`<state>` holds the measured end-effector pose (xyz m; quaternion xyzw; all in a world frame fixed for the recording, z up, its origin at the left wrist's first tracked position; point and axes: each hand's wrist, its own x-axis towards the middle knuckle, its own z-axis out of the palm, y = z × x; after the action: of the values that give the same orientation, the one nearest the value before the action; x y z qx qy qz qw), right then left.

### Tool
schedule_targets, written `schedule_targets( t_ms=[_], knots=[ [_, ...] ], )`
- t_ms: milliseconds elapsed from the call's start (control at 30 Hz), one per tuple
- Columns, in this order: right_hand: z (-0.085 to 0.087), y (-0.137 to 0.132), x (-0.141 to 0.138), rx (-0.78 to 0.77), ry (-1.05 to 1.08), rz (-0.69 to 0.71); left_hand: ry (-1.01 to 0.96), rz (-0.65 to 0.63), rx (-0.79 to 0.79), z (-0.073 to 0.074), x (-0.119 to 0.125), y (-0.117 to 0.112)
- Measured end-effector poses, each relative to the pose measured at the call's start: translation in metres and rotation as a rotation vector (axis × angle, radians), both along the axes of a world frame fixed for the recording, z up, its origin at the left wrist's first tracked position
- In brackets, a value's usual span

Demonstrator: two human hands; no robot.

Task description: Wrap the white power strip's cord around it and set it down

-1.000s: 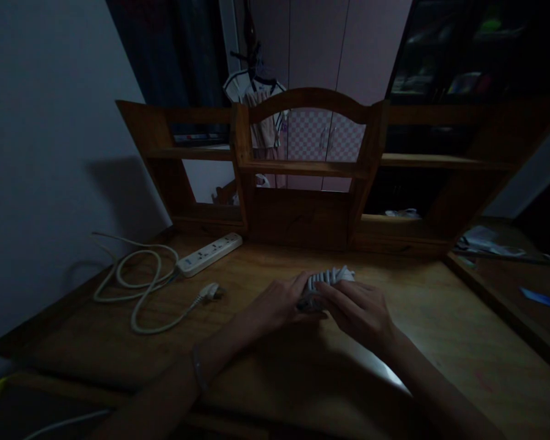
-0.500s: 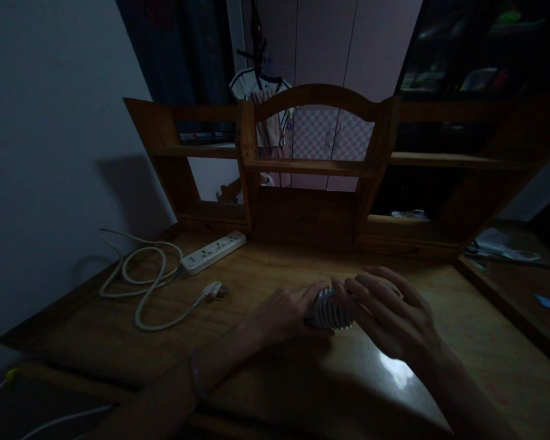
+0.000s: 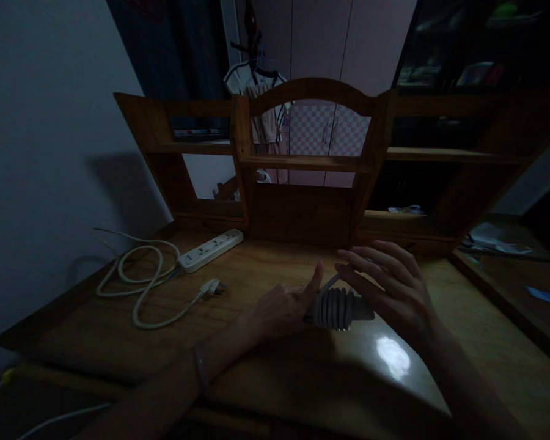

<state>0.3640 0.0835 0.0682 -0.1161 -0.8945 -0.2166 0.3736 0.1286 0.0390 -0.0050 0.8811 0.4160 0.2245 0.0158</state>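
Note:
A bundle of white cable [image 3: 337,308], wound in tight turns round a small dark body, is held just above the wooden desk [image 3: 266,373]. My left hand [image 3: 286,308] grips its left end, thumb up. My right hand [image 3: 392,286] is behind and to the right of it, fingers spread. Its thumb and forefinger pinch the loose cable end that rises from the top of the bundle. The room is dim and the bundle's right end is dark and hard to read.
A white power strip [image 3: 211,249] lies at the back left of the desk, its cord [image 3: 140,284] looped toward the wall and its plug [image 3: 212,287] lying loose. A wooden shelf unit [image 3: 309,165] stands along the back. Papers [image 3: 495,237] lie at the far right.
My right hand has lifted off the bundle and opened its fingers, pulling the loose cable end up and over. The bundle has turned and more wound turns show. My left hand keeps its grip.

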Motion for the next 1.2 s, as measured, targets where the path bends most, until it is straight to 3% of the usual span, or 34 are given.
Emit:
schedule_targets(
  t_ms=[200,533,667,800,933,1067,1200],
  knots=[
    [-0.002,0.012,-0.002,-0.427,-0.014,0.075,0.179,-0.265,0.292,-0.009,0.006,-0.002],
    [-0.005,0.017,-0.002,-1.012,-0.037,0.246,0.010,-0.293,0.511,-0.006,0.000,-0.006],
    [-0.007,0.017,-0.007,-1.109,-0.063,0.294,-0.079,-0.302,0.437,0.002,-0.001,-0.012],
    [-0.012,0.018,-0.011,-1.209,-0.028,0.323,-0.153,-0.205,0.318,0.008,-0.004,-0.018],
    [-0.025,0.020,-0.016,-1.437,0.111,0.350,-0.324,-0.090,0.290,0.000,-0.004,-0.013],
    [-0.039,0.020,-0.026,-1.510,0.241,0.384,-0.659,0.166,0.291,-0.006,0.001,-0.003],
    [-0.041,0.020,-0.034,-1.516,0.289,0.355,-0.966,0.389,-0.058,0.002,0.004,0.005]
  ],
)
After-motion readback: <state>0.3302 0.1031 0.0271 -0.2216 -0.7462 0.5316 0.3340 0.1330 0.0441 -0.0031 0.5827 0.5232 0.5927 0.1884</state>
